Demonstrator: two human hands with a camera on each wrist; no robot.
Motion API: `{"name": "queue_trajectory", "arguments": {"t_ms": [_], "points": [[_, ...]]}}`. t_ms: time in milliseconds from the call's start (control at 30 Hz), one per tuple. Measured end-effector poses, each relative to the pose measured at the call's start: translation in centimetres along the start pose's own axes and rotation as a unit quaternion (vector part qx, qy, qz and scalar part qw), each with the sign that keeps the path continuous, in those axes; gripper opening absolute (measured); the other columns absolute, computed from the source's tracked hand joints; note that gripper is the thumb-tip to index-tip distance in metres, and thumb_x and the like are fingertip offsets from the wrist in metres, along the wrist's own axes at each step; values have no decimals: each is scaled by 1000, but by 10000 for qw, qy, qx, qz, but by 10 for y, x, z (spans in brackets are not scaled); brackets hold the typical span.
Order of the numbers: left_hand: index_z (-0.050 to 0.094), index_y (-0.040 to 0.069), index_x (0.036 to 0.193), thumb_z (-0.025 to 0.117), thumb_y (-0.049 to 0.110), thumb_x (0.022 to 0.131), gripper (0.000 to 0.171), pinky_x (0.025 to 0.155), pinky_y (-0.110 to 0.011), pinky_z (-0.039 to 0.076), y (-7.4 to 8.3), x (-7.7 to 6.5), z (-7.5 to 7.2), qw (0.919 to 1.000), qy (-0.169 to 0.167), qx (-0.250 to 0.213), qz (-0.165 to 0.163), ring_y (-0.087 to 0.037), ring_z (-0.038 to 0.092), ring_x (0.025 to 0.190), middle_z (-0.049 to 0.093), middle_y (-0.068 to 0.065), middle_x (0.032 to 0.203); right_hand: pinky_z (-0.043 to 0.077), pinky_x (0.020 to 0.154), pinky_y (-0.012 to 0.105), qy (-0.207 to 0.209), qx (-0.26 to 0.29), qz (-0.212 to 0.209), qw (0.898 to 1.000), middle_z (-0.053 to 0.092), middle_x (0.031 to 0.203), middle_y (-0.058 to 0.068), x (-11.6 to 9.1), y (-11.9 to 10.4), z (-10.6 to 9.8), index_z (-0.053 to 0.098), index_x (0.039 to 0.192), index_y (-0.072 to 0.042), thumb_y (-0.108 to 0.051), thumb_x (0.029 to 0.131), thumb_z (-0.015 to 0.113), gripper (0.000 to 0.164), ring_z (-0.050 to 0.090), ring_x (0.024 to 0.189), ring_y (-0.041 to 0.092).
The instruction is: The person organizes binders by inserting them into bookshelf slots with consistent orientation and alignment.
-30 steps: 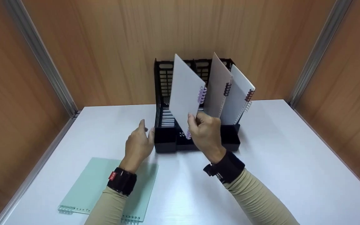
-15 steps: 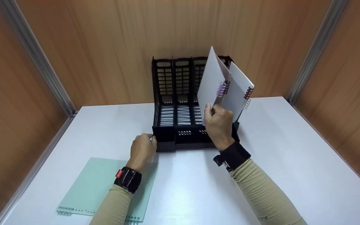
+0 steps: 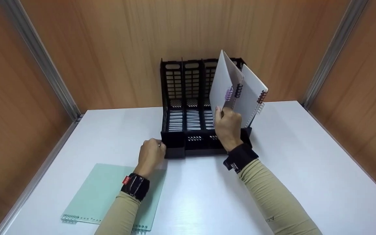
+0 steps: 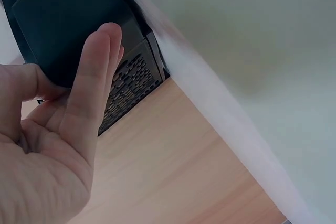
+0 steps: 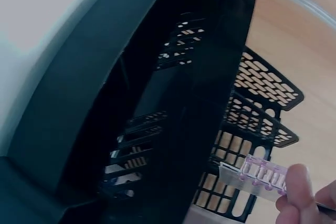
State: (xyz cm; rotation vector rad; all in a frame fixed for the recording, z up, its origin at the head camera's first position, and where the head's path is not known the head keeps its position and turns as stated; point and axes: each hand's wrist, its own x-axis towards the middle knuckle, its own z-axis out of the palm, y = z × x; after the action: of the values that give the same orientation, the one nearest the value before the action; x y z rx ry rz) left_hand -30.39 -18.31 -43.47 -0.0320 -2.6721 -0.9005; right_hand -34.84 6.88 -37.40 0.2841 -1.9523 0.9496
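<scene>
A black desktop file organizer (image 3: 174, 152) with upright slots stands near the back wall. My right hand (image 3: 229, 125) grips the spine edge of a white notebook (image 3: 219, 78) with purple rings, held upright over the right part of the organizer. Its purple rings (image 5: 264, 174) show beside my thumb in the right wrist view. To its right, a grey-brown notebook (image 3: 235, 71) with dark rings and a pale notebook (image 3: 251, 93) with dark red rings stand in the organizer. My left hand (image 3: 150, 153) holds the organizer's front left corner, its fingers (image 4: 88, 72) along the side.
A mint-green spiral notebook (image 3: 109, 191) lies flat on the white table (image 3: 201, 199) at the front left, partly under my left forearm. Wooden panels (image 3: 126, 49) enclose the table at the back and both sides.
My right hand has moved the purple-ringed notebook rightward, close beside the grey-brown one. My left hand, its fingers extended before, has closed on the organizer's front left corner.
</scene>
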Motion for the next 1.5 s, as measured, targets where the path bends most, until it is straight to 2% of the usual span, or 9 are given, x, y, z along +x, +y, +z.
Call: {"name": "queue_trajectory", "arguments": {"t_ms": [267,633,900,1033,1233,1367,1500], "points": [[71,7,69,60,8,93,27,58,-40,45,2,1,-1,10000,-9,44,34,-23,54,59,60,-5,63,52,47,42,-261,-80,344,9990,66,62,17,-2,8,13,65,72,3,-6,96,67,26,63,48,30],[68,8,64,59,7,94,31,52,-33,39,1,-2,0,9999,17,46,108,-18,50,55,57,-1,59,53,54,46,-571,-298,604,9961,67,66,19,-5,17,25,65,70,4,-6,97,66,29,66,57,32],[60,11,58,58,7,95,37,51,-32,37,1,-1,-1,10000,-7,46,33,-18,49,53,56,-2,57,54,57,47,-749,-490,785,9929,70,70,20,-9,17,27,66,71,3,-8,98,65,30,67,61,33],[57,11,57,59,6,94,37,52,-32,37,1,-1,0,10000,8,30,65,-19,49,54,57,-3,58,53,58,50,-881,-856,1037,9870,72,74,21,-10,17,26,67,69,0,-13,98,66,32,70,65,38],[53,12,56,59,5,93,39,54,-35,39,0,-1,1,9997,119,57,210,-20,48,57,56,-3,59,52,61,54,-1016,-1467,1464,9730,74,82,22,-11,21,24,71,72,-4,-22,97,68,31,71,72,42],[52,13,55,60,6,93,39,54,-36,39,-1,-1,1,9996,147,54,219,-21,48,57,56,-3,59,52,59,50,-1143,-1526,1702,9668,74,81,20,-13,26,22,75,77,-4,-24,98,68,30,70,66,37],[57,11,57,60,5,93,36,55,-38,42,-1,-1,1,9994,184,47,281,-21,50,58,60,-5,61,52,56,45,-1343,-1444,1920,9614,75,80,16,-14,29,19,78,85,-6,-26,99,68,27,69,61,31]]}}
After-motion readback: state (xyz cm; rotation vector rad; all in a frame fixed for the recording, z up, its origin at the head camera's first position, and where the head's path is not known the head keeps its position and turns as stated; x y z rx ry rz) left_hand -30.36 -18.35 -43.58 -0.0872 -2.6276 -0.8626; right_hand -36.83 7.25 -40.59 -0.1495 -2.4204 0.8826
